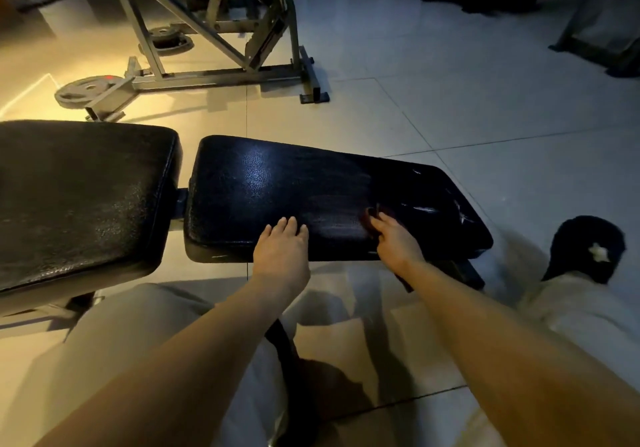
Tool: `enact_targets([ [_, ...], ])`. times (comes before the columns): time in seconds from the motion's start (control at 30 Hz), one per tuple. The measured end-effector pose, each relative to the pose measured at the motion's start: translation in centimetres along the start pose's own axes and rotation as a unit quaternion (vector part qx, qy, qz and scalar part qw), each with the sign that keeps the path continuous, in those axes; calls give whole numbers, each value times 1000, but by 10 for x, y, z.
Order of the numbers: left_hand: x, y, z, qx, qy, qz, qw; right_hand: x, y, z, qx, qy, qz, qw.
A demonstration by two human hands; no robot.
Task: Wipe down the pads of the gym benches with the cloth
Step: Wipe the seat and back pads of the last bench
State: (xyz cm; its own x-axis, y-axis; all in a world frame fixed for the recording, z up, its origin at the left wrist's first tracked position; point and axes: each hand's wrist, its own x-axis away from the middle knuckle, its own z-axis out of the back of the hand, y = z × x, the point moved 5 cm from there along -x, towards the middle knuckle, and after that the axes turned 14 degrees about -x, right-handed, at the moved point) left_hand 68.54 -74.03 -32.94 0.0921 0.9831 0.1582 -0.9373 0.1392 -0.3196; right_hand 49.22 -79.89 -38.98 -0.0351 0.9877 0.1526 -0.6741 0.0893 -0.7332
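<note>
Two black padded vinyl bench pads [83,200] [311,197] lie end to end. Two bare hands [282,252] [396,242] rest on one. Two round grey metal weight plates [86,89] [166,39] sit on the floor.
</note>
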Motion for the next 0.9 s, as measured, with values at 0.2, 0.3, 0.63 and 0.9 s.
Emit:
enact_targets([
  [0.2, -10, 8, 11, -39, -34, 2, 999, 36, -64, -47, -6, -27, 172, 985],
  [0.3, -9, 12, 11, -43, -44, 8, 998, 28, -54, -42, 0, -37, 183, 982],
  [0.63, -6, 6, 7, -31, -59, -24, 997, 38, -73, -59, -28, -2, 166, 986],
  [0.9, -8, 10, 7, -23, -79, -12, 997, 21, -3, -12, -13, 66, 1, 998],
])
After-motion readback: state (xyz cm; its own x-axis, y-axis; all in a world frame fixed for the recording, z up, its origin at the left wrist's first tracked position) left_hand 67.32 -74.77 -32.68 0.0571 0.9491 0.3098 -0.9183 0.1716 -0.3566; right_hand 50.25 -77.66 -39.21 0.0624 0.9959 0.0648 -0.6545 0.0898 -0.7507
